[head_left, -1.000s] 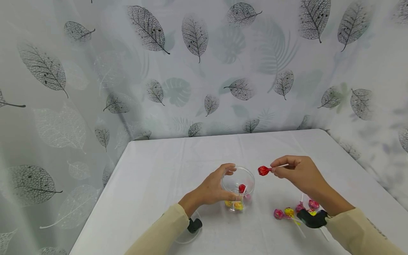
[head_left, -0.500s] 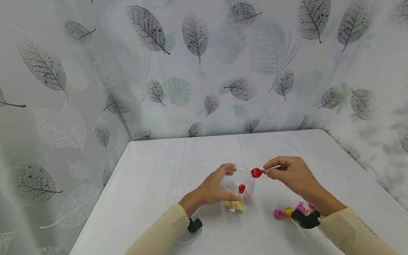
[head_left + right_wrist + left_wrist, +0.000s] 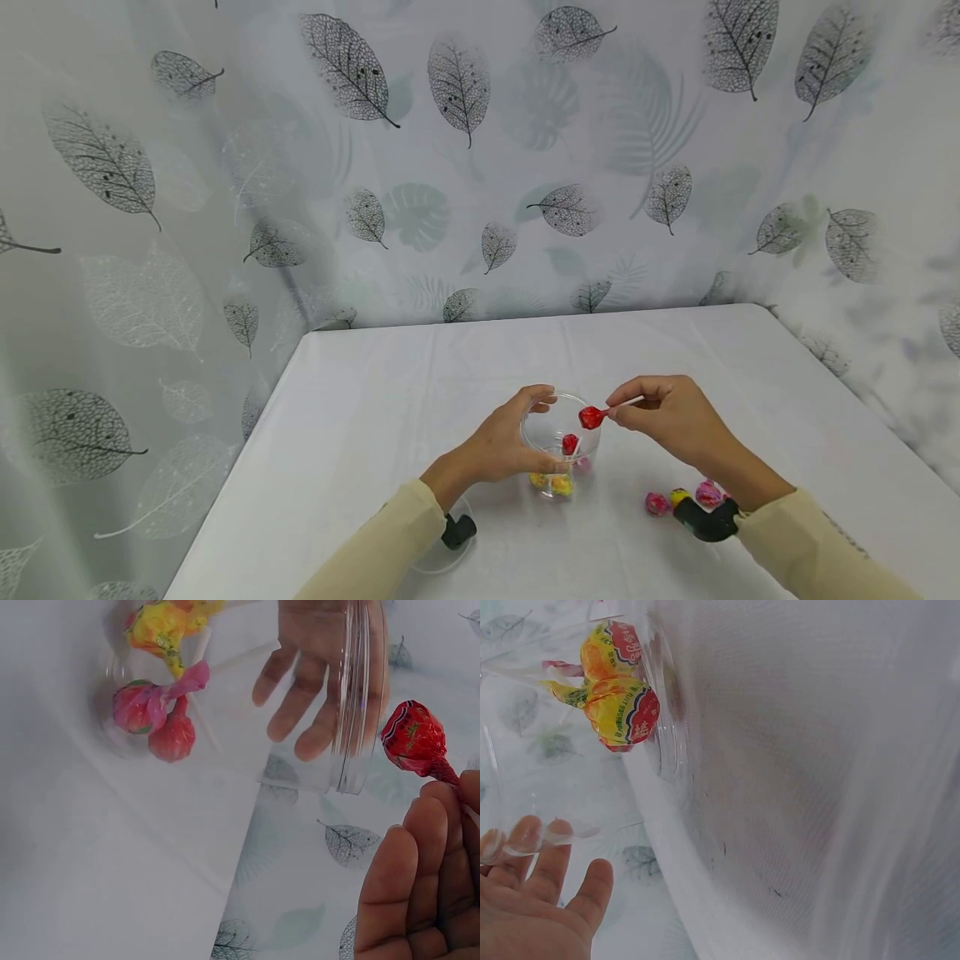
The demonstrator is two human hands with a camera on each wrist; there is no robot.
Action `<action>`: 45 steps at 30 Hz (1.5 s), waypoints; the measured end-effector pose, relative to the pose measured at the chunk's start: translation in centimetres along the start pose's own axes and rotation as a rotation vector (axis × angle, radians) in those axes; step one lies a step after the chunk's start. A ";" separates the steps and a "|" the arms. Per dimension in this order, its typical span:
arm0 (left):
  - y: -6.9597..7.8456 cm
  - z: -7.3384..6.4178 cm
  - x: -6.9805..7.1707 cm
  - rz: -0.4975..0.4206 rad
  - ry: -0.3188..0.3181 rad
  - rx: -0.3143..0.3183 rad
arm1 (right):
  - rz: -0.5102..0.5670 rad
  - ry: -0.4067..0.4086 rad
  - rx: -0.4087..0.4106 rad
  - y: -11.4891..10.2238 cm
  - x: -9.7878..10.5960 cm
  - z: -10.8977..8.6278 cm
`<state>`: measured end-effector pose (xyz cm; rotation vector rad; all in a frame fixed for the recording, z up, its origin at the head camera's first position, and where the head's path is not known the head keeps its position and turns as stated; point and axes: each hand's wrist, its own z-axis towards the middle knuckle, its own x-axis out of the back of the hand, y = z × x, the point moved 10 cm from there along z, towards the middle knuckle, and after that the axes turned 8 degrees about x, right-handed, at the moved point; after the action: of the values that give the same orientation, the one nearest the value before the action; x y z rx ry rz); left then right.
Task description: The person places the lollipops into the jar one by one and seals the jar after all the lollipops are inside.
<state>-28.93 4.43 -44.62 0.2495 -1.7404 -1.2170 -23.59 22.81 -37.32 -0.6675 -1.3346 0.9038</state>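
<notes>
In front of me, a person's right hand [image 3: 667,421] pinches 1 red-wrapped lollipop [image 3: 591,417] near the wrapper's twist, thumb and fingertips closed together. The candy sits just outside the mouth of a clear jar [image 3: 542,429], beside its rim. The left hand [image 3: 501,443] holds that jar, thumb and fingers curved round its wall. I'd judge the lollipop light, its ball hard, its wrapper slick; the thin, stiff stick seems the best hold. The jar looks rigid but slippery. Its rim is the nearest edge; the mouth looks roomy. White tablecloth [image 3: 390,392] stretches beyond.
</notes>
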 end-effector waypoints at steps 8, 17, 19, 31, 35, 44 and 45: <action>0.0 0.0 0.0 0.002 0.002 0.004 | 0.000 -0.015 -0.004 0.4 -0.5 0.1; 0.1 -0.1 0.0 -0.015 -0.007 -0.006 | 0.007 -0.023 0.011 0.1 -0.8 0.1; 0.1 -0.1 0.1 -0.017 -0.007 -0.009 | 0.007 -0.025 0.017 0.1 -0.9 0.1; 0.1 0.0 0.0 -0.015 -0.014 -0.027 | 0.002 -0.030 0.008 0.1 -1.2 0.1; 0.1 0.0 0.0 -0.012 -0.015 -0.031 | -0.002 -0.032 0.013 0.1 -1.2 0.1; 0.3 -0.1 0.0 -0.009 -0.011 -0.040 | 0.004 -0.043 0.023 0.0 -1.3 0.1; 0.3 -0.1 0.0 -0.009 -0.013 -0.041 | 0.005 -0.045 0.029 -0.1 -1.3 0.1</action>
<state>-28.78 4.50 -44.37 0.2260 -1.7250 -1.2616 -23.64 21.67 -37.91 -0.6318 -1.3580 0.9450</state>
